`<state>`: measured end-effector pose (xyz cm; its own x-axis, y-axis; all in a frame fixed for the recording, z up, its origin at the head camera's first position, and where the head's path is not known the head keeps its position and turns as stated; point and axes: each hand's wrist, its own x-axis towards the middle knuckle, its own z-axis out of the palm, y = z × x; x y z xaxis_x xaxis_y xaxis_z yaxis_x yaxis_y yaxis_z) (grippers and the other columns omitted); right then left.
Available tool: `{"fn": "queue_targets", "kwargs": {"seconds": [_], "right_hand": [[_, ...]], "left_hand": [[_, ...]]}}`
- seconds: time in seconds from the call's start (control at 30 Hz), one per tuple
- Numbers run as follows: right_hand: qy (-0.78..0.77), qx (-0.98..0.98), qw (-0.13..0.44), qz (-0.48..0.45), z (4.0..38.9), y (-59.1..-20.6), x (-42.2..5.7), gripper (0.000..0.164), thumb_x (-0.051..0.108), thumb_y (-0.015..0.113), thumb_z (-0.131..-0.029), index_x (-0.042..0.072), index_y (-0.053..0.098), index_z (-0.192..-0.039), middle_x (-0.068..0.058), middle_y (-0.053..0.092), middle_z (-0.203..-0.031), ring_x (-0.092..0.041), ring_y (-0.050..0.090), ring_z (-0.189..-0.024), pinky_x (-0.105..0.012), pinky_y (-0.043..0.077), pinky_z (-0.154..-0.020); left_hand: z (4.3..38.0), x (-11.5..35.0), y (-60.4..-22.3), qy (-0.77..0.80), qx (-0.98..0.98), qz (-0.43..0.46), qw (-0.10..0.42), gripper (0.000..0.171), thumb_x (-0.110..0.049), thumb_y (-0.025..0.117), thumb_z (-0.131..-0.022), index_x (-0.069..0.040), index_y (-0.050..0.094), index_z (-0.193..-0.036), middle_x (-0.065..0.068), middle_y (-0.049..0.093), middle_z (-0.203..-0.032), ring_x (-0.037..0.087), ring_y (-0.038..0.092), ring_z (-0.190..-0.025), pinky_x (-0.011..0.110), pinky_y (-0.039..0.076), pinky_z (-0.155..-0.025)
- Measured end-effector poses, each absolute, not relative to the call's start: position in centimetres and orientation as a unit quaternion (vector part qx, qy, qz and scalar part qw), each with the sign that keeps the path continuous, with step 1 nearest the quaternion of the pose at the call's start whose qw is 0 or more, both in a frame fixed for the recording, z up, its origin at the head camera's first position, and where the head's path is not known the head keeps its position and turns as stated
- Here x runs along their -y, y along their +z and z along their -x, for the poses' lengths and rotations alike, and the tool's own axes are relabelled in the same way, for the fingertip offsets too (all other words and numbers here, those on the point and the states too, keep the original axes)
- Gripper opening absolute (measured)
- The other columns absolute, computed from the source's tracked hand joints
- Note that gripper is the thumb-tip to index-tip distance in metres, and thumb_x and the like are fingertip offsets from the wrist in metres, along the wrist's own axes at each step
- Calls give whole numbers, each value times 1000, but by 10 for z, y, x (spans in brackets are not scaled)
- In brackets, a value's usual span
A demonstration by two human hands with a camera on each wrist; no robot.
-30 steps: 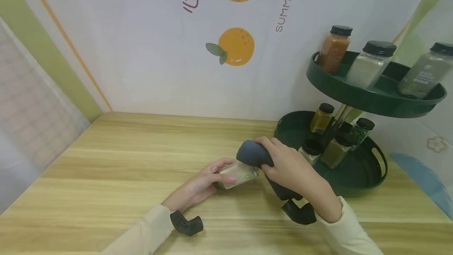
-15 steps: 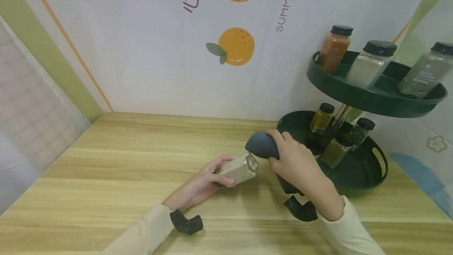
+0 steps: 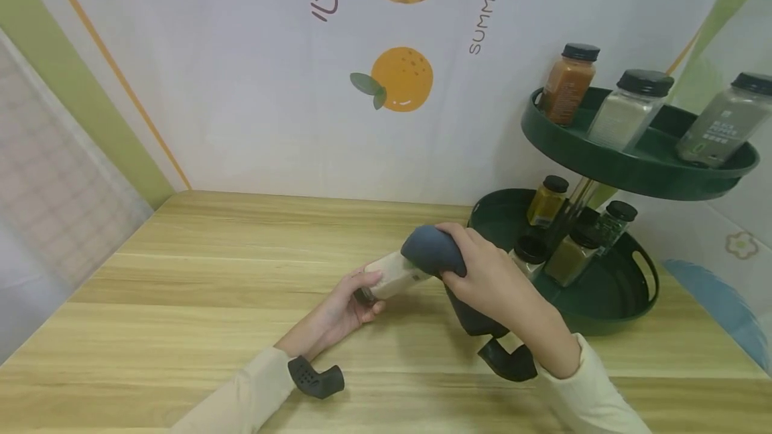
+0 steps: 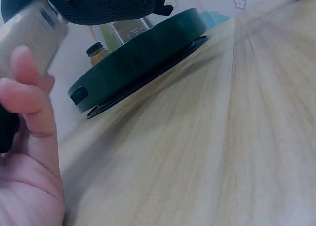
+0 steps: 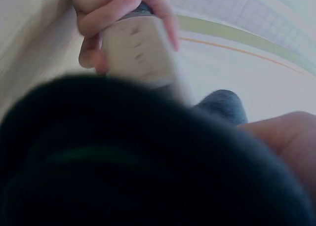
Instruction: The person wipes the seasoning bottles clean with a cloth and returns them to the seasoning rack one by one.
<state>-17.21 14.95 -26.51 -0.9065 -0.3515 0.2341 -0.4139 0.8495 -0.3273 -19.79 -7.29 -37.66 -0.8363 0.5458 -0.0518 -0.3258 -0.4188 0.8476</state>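
My left hand [image 3: 340,307] holds a clear spice jar [image 3: 392,274] of pale powder, tilted above the table. Its thumb and fingers grip the dark-lidded end, also visible in the right wrist view, where the jar [image 5: 138,51] is blurred. My right hand [image 3: 485,280] grips a folded dark blue-grey cloth [image 3: 431,250]. This cloth covers the jar's far end and hangs below the right hand. In the left wrist view, the cloth [image 4: 116,6] meets the jar [image 4: 42,31] at the upper left. Much of the right wrist view is filled by the cloth [image 5: 123,152].
A two-tier green rack stands at the right. Several black-lidded spice jars sit on its lower tray [image 3: 627,307], close to the right forearm. More jars stand on the upper tray [image 3: 639,169]. The wooden table [image 3: 211,273] meets a printed curtain [image 3: 259,99] behind.
The cloth moved right off the jar's end, then came back left over it. The jar has turned in my left hand, and the left fingers have shifted their hold.
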Motion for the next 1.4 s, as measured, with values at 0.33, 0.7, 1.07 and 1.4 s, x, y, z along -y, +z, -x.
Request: {"fn": "queue_targets", "kwargs": {"seconds": [0.33, 0.7, 1.07, 1.4], "right_hand": [[188, 963, 67, -181, 176, -266, -149, 62, 19, 66, -84, 14, 36, -137, -14, 53, -126, -32, 57, -109, -53, 49, -87], [189, 963, 110, -156, 173, -265, -148, 66, 16, 69, -81, 16, 36, -138, -15, 54, -123, -35, 59, -104, -55, 50, -84], [193, 959, 69, -195, 173, -267, -146, 64, 16, 69, -82, 15, 36, -137, -13, 51, -132, -32, 56, -114, -54, 48, -90], [177, 964, 29, -194, 173, -270, -148, 62, 17, 69, -82, 15, 39, -136, -13, 53, -130, -31, 59, -107, -51, 51, -84]], "left_hand": [[198, 80, -377, 851, -418, -128, 290, 36, -40, 29, -100, -15, 48, -118, 5, 68, -94, 2, 54, -56, 13, 42, -53], [201, 78, -377, 868, -362, -138, 310, 40, -46, 31, -99, -18, 44, -124, 0, 65, -92, 2, 52, -65, 13, 41, -54], [202, 78, -380, 881, -371, -152, 252, 16, -22, 37, -97, -19, 50, -107, -7, 60, -78, 3, 50, -64, 15, 38, -55], [204, 77, -376, 907, -373, -25, 194, 47, -65, 30, -90, -26, 39, -115, -10, 54, -90, 4, 52, -81, 16, 42, -71]]}}
